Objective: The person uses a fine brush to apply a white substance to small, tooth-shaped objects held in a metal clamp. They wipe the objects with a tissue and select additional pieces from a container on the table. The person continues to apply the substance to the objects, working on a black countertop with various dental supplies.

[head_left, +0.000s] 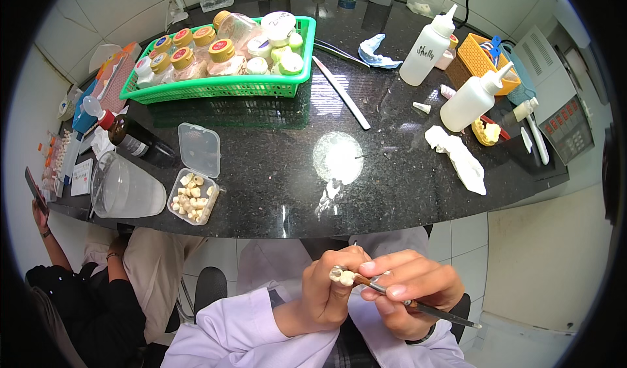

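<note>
Just beyond the near edge of the black counter, over my lap, my left hand pinches a small cream dental crown piece with a grey, shiny patch at one end. A thin metal tip pokes out above those fingers; what it belongs to is hidden. In my right hand is a slim brush with a dark handle, gripped like a pen. Its brown bristle end touches or nearly touches the crown piece. The handle's far end points down to the right.
A green basket of jars stands far left. Nearer are a dark bottle, a plastic cup and an open box of tooth pieces. White squeeze bottles and crumpled tissue lie right. Another person sits left.
</note>
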The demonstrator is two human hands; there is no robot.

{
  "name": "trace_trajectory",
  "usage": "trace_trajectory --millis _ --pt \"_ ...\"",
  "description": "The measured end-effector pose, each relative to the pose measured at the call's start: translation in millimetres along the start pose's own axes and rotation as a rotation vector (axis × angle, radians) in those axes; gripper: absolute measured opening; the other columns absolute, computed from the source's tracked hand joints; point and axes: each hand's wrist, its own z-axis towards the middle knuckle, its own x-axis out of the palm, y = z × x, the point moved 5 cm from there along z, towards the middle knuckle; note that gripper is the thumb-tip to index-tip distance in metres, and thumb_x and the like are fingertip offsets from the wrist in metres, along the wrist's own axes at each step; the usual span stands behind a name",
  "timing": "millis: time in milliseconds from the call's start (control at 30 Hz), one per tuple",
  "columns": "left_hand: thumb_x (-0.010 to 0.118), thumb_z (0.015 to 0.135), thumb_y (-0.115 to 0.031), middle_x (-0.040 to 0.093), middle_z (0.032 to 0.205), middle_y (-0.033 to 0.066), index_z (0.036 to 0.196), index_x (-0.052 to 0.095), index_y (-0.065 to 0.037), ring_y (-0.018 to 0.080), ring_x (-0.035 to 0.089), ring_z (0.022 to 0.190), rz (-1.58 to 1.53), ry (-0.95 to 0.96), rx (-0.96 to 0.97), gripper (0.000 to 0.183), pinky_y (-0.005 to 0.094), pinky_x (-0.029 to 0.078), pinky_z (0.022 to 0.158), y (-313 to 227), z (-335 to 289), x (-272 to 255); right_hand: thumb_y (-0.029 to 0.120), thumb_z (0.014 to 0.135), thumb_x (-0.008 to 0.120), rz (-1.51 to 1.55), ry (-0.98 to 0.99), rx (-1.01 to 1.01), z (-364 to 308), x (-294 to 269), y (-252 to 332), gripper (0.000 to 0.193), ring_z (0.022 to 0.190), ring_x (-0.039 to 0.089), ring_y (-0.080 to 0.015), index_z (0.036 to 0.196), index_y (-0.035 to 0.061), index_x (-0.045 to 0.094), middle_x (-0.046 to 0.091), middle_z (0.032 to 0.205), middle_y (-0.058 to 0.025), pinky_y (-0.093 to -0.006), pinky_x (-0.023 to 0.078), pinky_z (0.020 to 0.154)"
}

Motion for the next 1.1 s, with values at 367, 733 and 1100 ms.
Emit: trace_trajectory --millis 367,733,1100 --pt "0.039 0.099 -0.024 0.049 0.071 0.0083 0.096 0.044 0.001 0.0141 0.044 0.060 -0.024 0.011 -0.003 0.026 0.0287 0.039 0.057 -1 1 1 -0.013 0.070 0.069 0.107 -0.077 -0.056 1 -1 0 0.031 0.103 0.061 -0.0375 0.098 -0.0033 0.059 0.065 0.093 -0.0196 -0.0436 0.050 0.086" --pt "0.028 0.101 -0.036 0.049 0.088 0.0026 0.110 0.042 -0.001 0.0042 0.045 0.070 -0.039 -0.036 -0.414 0.039 0.0184 0.037 0.058 -7 -3 8 -0.011 0.071 0.069 -0.235 -0.057 -0.092 5 5 2 0.030 0.098 0.064 -0.0354 0.097 -0.0026 0.057 0.065 0.093 -0.0234 -0.0473 0.051 0.086" --pt "0.030 0.099 -0.030 0.048 0.088 0.0037 0.111 0.037 -0.003 0.0069 0.047 0.076 -0.070 -0.103 -0.540 0.030 0.0205 0.039 0.066 -7 -5 11 -0.010 0.069 0.070 -0.362 -0.050 -0.117 6 6 3 0.029 0.095 0.065 -0.0340 0.096 -0.0048 0.058 0.065 0.091 -0.0222 -0.0444 0.053 0.084"
